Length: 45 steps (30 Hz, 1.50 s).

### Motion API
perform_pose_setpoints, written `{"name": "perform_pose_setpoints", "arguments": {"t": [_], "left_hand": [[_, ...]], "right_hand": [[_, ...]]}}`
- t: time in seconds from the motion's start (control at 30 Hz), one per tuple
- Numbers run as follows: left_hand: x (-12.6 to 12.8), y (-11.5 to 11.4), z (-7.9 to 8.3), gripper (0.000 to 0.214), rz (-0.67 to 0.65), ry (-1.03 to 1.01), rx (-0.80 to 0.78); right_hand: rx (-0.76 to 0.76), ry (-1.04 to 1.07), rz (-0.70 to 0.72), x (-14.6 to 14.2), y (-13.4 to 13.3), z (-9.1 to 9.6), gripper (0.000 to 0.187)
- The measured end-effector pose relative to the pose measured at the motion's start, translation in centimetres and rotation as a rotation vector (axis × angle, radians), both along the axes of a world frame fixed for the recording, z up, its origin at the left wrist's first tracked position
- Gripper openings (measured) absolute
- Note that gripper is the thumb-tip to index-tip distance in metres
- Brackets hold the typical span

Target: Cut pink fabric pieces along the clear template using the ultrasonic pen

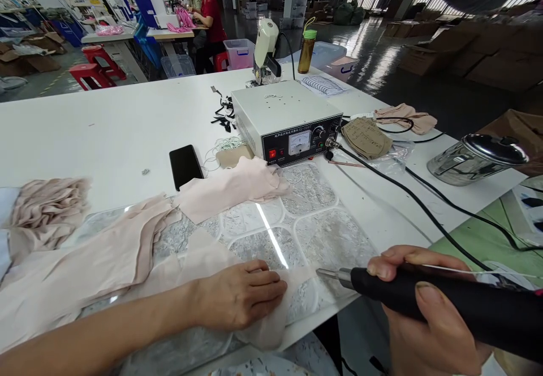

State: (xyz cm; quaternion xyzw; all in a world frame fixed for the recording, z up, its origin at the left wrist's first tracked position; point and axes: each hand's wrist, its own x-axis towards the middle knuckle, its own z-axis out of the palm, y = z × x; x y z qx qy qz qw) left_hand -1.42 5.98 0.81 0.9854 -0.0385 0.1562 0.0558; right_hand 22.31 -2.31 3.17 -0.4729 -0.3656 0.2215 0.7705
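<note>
My right hand (432, 314) is wrapped around a black ultrasonic handpiece (449, 308) with a narrow metal tip (328, 274). The tip meets the edge of a thin, pale pink fabric piece (271, 325) on a clear mat (331, 229) with a grey marbled pattern. Curled fingers of my left hand (250, 294) press on this fabric, just left of the tip; the thumb is hidden. A black cable (407, 201) runs toward the grey ultrasonic generator box (292, 116), whose red switch is lit. Stacked pink fabric strips (114, 246) lie left of my left forearm, and another pile (233, 186) lies beyond it.
A black phone (185, 167), brown card templates (367, 137), a steel canister (477, 158) and a green-lidded bottle (307, 48) stand or lie on the white table (127, 121). Behind it, a person in red (210, 17) sits at a sewing machine (156, 4).
</note>
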Motion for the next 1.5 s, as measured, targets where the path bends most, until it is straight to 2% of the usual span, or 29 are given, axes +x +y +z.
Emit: {"name": "perform_pose_setpoints", "arguments": {"t": [0.23,0.47,0.7,0.97,1.17,1.37,1.5], "left_hand": [[0.0,0.0,0.1,0.029,0.001,0.014,-0.028],[0.2,-1.7,-0.2,0.026,0.200,-0.065,-0.097],[0.1,-3.1,-0.1,0.022,0.238,-0.040,-0.079],[-1.3,-1.0,0.6,0.024,0.209,0.068,-0.040],[-2.1,-1.6,0.4,0.030,0.208,0.071,-0.056],[-3.5,0.5,0.8,0.031,0.148,0.109,-0.021],[-3.7,0.9,1.5,0.030,0.185,0.072,-0.058]], "right_hand": [[-0.001,-0.038,-0.003,0.0,-0.7,-0.1,0.016],[0.004,-0.022,0.035,-0.1,-0.8,0.2,0.016],[0.040,-0.021,0.058,-0.2,-0.6,0.1,0.016],[0.037,-0.042,0.076,0.2,-1.2,0.3,0.016],[0.058,-0.024,0.065,0.0,-1.0,0.3,0.019],[0.055,-0.107,0.165,0.4,-1.3,0.3,0.016],[0.025,-0.120,0.202,0.0,-2.0,0.7,0.014]]}}
